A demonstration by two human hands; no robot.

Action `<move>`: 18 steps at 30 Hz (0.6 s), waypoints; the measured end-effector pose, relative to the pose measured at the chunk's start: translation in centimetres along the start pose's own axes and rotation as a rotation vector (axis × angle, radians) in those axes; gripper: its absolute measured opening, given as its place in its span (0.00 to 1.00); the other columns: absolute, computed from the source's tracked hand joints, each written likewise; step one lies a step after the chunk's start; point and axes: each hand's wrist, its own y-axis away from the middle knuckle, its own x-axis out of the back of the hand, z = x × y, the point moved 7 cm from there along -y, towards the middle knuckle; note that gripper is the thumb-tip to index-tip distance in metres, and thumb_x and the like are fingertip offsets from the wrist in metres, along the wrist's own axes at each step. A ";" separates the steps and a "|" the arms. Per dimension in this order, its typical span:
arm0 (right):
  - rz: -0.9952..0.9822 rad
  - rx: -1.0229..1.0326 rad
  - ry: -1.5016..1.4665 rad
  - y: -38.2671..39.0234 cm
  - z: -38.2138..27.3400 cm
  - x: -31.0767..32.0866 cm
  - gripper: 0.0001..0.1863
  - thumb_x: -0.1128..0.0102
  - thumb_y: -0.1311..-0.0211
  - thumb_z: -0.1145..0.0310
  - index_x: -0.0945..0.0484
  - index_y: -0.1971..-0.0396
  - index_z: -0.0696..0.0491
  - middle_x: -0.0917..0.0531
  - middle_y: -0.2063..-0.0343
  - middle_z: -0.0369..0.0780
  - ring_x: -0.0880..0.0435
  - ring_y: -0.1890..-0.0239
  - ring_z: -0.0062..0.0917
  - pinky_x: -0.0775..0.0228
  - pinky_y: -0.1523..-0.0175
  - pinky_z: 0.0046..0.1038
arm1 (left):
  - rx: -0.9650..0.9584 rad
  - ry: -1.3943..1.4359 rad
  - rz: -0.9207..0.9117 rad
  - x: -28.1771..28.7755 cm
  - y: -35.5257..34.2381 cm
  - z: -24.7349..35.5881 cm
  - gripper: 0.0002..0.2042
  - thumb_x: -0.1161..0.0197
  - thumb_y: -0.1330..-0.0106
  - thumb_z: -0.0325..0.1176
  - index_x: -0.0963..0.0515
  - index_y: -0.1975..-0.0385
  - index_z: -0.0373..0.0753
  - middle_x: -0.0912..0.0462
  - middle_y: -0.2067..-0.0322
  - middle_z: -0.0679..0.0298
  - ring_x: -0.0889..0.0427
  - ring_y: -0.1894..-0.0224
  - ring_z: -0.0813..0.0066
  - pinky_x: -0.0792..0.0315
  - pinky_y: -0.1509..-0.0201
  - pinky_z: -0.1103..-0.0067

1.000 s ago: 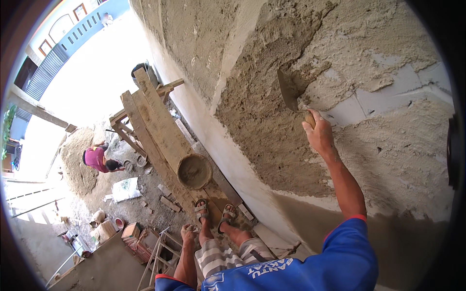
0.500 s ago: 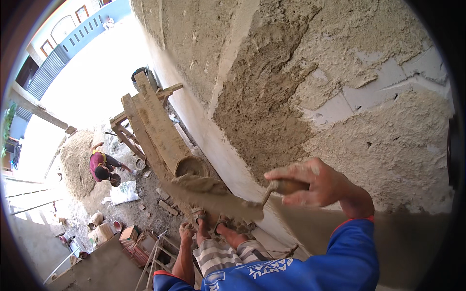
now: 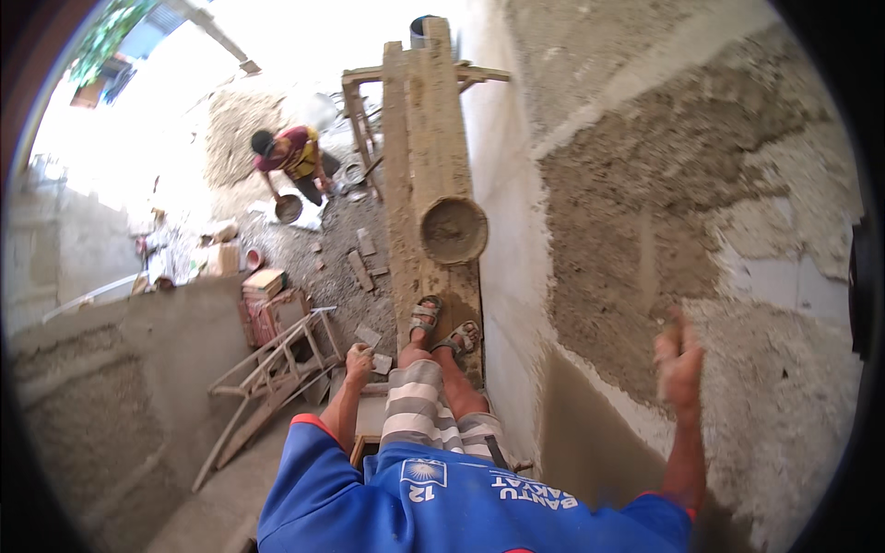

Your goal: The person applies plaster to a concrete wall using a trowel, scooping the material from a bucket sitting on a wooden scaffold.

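Note:
My right hand (image 3: 680,364) is raised at the wall on the right, its fingers curled around a trowel whose handle and blade are smeared by motion and barely show. Beside it the wall carries a band of dark wet mortar (image 3: 622,249). Low at my left side, my left hand (image 3: 359,359) is loosely closed, with nothing seen in it. A round pan of mortar (image 3: 454,230) rests on the planks (image 3: 433,138) just beyond my sandalled feet.
My feet stand on the raised planks, which lie across a wooden trestle (image 3: 364,76). Below on the left, a person (image 3: 293,161) holds a bowl (image 3: 289,209) near a sand heap (image 3: 235,138). A wooden frame (image 3: 277,369) leans by a low wall (image 3: 138,369).
My right hand has swung right and down along the wall; the mortar-loaded trowel blade no longer shows plainly. My view has turned, bringing the planks upright. The person below has shifted posture.

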 end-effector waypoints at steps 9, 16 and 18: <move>-0.708 -0.093 0.392 8.7 12.5 -24.1 0.29 0.35 0.46 0.62 0.29 0.43 0.50 0.17 0.63 0.55 0.17 0.59 0.50 0.26 0.53 0.41 | -0.015 -0.247 0.118 -1.1 -3.9 -1.0 0.18 0.35 0.43 0.33 0.24 0.54 0.34 0.18 0.69 0.56 0.21 0.73 0.75 0.26 0.71 0.74; -0.727 -0.118 0.310 6.2 19.9 -33.9 0.29 0.35 0.48 0.65 0.29 0.44 0.54 0.18 0.62 0.54 0.17 0.60 0.47 0.26 0.54 0.40 | -0.209 -0.337 0.201 -1.3 -20.7 2.7 0.21 0.34 0.45 0.41 0.24 0.53 0.37 0.18 0.57 0.50 0.19 0.52 0.57 0.27 0.49 0.68; -0.730 -0.184 0.262 5.0 22.2 -36.4 0.28 0.36 0.48 0.67 0.29 0.44 0.55 0.18 0.64 0.52 0.16 0.64 0.42 0.25 0.57 0.37 | -0.290 -0.367 0.292 1.0 -25.2 4.0 0.21 0.35 0.45 0.41 0.24 0.53 0.37 0.18 0.58 0.50 0.19 0.53 0.56 0.27 0.50 0.67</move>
